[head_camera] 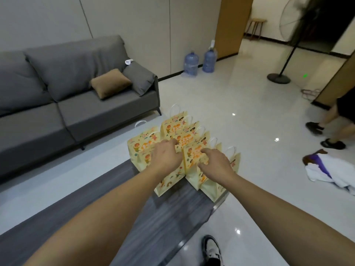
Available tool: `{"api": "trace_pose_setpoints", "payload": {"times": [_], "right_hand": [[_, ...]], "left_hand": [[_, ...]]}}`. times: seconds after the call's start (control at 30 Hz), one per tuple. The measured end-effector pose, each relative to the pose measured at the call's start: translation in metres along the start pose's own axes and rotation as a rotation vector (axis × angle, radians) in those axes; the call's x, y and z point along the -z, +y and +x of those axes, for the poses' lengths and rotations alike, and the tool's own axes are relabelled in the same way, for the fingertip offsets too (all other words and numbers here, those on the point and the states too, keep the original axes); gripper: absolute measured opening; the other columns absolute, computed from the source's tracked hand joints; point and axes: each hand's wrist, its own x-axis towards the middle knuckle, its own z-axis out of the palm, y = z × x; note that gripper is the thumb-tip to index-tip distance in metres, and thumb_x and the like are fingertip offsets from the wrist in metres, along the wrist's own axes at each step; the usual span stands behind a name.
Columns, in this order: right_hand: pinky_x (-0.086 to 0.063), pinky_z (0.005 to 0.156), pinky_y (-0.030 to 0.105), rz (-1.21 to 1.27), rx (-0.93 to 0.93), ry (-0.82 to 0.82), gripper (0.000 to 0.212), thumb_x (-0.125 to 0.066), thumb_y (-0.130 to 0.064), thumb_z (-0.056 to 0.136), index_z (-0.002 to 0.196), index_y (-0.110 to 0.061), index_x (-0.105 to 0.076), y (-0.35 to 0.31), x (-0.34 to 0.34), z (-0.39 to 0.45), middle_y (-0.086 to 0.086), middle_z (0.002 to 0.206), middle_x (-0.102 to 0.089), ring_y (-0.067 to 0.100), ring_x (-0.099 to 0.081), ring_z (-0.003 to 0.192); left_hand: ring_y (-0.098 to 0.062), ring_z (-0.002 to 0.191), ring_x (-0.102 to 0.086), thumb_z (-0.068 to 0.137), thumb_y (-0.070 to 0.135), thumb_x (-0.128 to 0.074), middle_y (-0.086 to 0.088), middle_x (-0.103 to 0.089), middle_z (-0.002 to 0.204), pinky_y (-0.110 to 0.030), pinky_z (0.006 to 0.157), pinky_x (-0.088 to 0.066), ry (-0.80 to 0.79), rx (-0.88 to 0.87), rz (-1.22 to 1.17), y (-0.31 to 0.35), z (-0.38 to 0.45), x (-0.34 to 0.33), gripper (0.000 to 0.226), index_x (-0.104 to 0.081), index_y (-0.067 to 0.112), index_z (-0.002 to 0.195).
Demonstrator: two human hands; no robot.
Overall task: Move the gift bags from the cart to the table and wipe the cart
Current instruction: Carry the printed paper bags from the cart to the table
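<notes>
The gift bags (172, 135) stand upright in a tight cluster at the far end of the table (157, 217), white handles up. The left hand (166, 155) rests on top of the bags at the middle of the cluster, fingers curled over their upper edges. Just to its right, the right hand (213, 164) pinches the top edge of one bag (194, 156) between thumb and fingers. Left of the hands, beyond the table, is a sofa (67, 89) with a cushion (110, 83). Far right, cloth (326, 169) lies on the floor beside another person's legs (330, 121).
</notes>
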Motion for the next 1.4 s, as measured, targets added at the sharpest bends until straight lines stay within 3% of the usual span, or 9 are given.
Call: {"api": "trace_pose_setpoints", "payload": {"times": [0.27,0.53,0.97,1.13,1.27,1.4], "right_hand": [[-0.041,0.101,0.034,0.075,-0.153,0.160,0.058,-0.064,-0.037,0.093,0.146,-0.022,-0.047,0.075,0.056,-0.085,0.008,0.141,-0.054,0.029,-0.050,0.129],[-0.040,0.106,0.035,0.145,-0.366,0.348,0.059,-0.064,-0.037,0.096,0.149,-0.021,-0.044,0.224,0.123,-0.209,0.005,0.147,-0.050,0.025,-0.049,0.132],[-0.043,0.104,0.036,0.235,-0.950,0.626,0.058,-0.065,-0.038,0.094,0.147,-0.021,-0.046,0.493,0.196,-0.519,0.007,0.143,-0.054,0.027,-0.052,0.128],[-0.045,0.101,0.037,0.323,-1.188,0.749,0.057,-0.068,-0.035,0.091,0.143,-0.018,-0.051,0.550,0.190,-0.632,0.009,0.135,-0.061,0.028,-0.056,0.125],[-0.045,0.086,0.030,0.405,-1.356,0.831,0.037,-0.067,-0.028,0.092,0.124,-0.011,-0.064,0.583,0.176,-0.709,0.007,0.115,-0.068,0.027,-0.063,0.111],[-0.044,0.096,0.030,0.401,-1.579,0.899,0.055,-0.065,-0.034,0.093,0.144,-0.018,-0.051,0.609,0.177,-0.775,0.010,0.136,-0.059,0.028,-0.056,0.123]], "left_hand": [[-0.033,0.122,-0.053,0.091,0.032,-0.058,-0.010,-0.057,0.135,-0.043,0.096,-0.049,-0.069,-0.266,0.096,0.111,-0.039,-0.024,0.051,-0.053,0.021,0.141],[-0.031,0.126,-0.050,0.093,0.030,-0.056,-0.007,-0.055,0.139,-0.045,0.102,-0.045,-0.177,-0.520,0.118,0.283,-0.123,-0.111,0.050,-0.051,0.022,0.142],[-0.027,0.129,-0.050,0.096,0.033,-0.061,-0.006,-0.054,0.144,-0.044,0.107,-0.046,-0.522,-1.052,0.175,0.568,-0.373,-0.307,0.049,-0.050,0.022,0.143],[-0.029,0.125,-0.051,0.095,0.034,-0.059,-0.007,-0.053,0.142,-0.044,0.104,-0.047,-0.669,-1.293,0.249,0.641,-0.466,-0.367,0.049,-0.051,0.022,0.142],[-0.031,0.123,-0.051,0.093,0.035,-0.060,-0.008,-0.055,0.136,-0.043,0.100,-0.047,-0.803,-1.471,0.264,0.692,-0.538,-0.410,0.050,-0.053,0.021,0.141],[-0.033,0.122,-0.054,0.087,0.034,-0.058,-0.010,-0.058,0.131,-0.044,0.099,-0.049,-0.918,-1.652,0.231,0.745,-0.608,-0.454,0.050,-0.058,0.019,0.134]]}}
